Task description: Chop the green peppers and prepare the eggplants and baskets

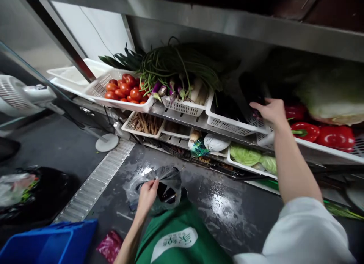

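My left hand (148,192) pinches the rim of a clear plastic bag (132,188), which hangs low in front of the green apron. Something dark and shiny shows inside the bag's mouth. Over on the right, my right hand (271,110) reaches to the upper shelf and grips a dark purple eggplant (251,87) above a white basket (233,125); its fingers are partly hidden in shadow. More dark vegetables (227,106) lie in that basket, too dim to make out clearly.
Left along the shelf are tomatoes (125,88), long beans (182,59) and purple eggplants (172,89). Red peppers (335,138) and a cabbage (335,101) lie right. Below sits lettuce (247,156). A fan (17,95), a blue bin (48,241) and a floor drain (96,178) are left.
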Demonstrator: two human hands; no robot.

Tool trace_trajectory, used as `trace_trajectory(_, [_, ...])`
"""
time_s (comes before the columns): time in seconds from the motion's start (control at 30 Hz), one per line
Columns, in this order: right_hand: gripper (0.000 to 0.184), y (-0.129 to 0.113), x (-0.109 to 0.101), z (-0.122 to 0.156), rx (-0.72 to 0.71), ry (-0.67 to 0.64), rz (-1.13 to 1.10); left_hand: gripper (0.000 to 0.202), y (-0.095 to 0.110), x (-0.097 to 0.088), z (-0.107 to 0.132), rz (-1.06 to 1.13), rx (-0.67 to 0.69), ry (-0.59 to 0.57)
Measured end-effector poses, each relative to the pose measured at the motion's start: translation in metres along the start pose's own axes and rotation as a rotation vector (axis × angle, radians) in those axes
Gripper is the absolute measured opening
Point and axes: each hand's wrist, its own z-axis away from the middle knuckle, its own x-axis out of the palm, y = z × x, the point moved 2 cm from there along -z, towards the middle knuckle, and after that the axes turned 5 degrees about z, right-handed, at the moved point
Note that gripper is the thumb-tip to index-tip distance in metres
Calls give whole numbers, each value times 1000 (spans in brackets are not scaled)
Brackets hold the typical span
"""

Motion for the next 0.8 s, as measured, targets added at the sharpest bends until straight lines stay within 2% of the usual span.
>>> trace_trajectory(0.07, [50, 1, 20, -25, 159, -114, -245, 53, 2, -5, 2, 19, -21, 5])
trace_trajectory(0.17, [32, 16, 35, -32, 304, -223, -509, 55, 2, -8, 5, 61, -35, 28])
trace_trajectory(0.27, [8, 39, 46, -23, 377, -236, -698, 55, 1, -6, 7, 81, -47, 27])
trace_trajectory(0.33, [4, 52, 52, -21, 402, -227, -764, 54, 2, -3, 8, 79, -71, 14])
trace_trajectory(0.4, [4, 60, 58, -25, 407, -180, -675, 53, 3, 0, 8, 67, -92, 6])
trace_trajectory(0.5, [23, 55, 59, -31, 317, -86, -234, 50, 4, 5, 7, 48, -87, -4])
trace_trajectory(0.57, [30, 38, 58, -18, 145, 47, 44, 50, 3, 7, 6, 47, -72, -3])
trace_trajectory(0.63, [29, 13, 64, 23, -111, 197, 118, 51, 1, 8, 6, 51, -69, 1])
trace_trajectory(0.67, [29, -2, 74, 55, -263, 204, 81, 52, 1, 9, 6, 54, -72, 2])
trace_trajectory(0.7, [26, -16, 90, 94, -392, 97, -28, 52, 1, 10, 6, 55, -75, 2])
trace_trajectory(0.73, [28, -30, 113, 139, -513, -153, -148, 53, 2, 11, 6, 56, -75, 0])
trace_trajectory(0.8, [33, -56, 169, 235, -658, -802, -268, 55, 7, 14, 8, 63, -52, -11])
